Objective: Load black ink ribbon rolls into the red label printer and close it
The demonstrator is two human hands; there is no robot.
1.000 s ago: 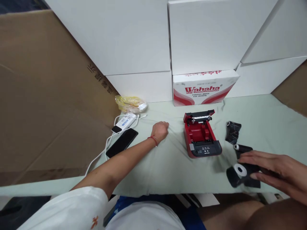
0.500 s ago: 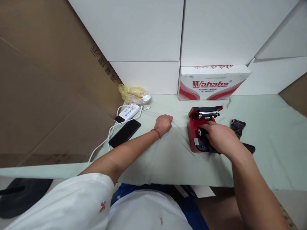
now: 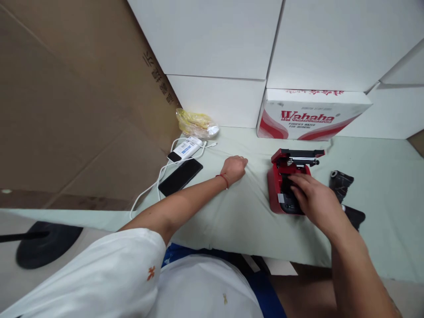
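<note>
A red and black device [image 3: 273, 190] with its lid raised stands on the pale green cloth. My right hand [image 3: 313, 196] reaches into its opening from the right, fingers bent around a dark part whose outline is mostly hidden by them. My left hand [image 3: 234, 169] rests on the cloth left of the device, its fingers curled in and nothing visible in them. Right of the device lie a black roll [image 3: 341, 182] and, nearer me, another black piece [image 3: 355, 216], partly behind my right wrist.
On the left are a black phone [image 3: 180, 176], a white power bank [image 3: 189, 149] with a white cable, and a yellowish plastic bag [image 3: 197, 123]. A Wahaha box [image 3: 308, 115] leans at the back against white boxes.
The view has shifted, moving things rightward. Inside the device, the black roll's pale end is no longer visible, and my right fingers have moved over the dark part. My left hand stays curled.
</note>
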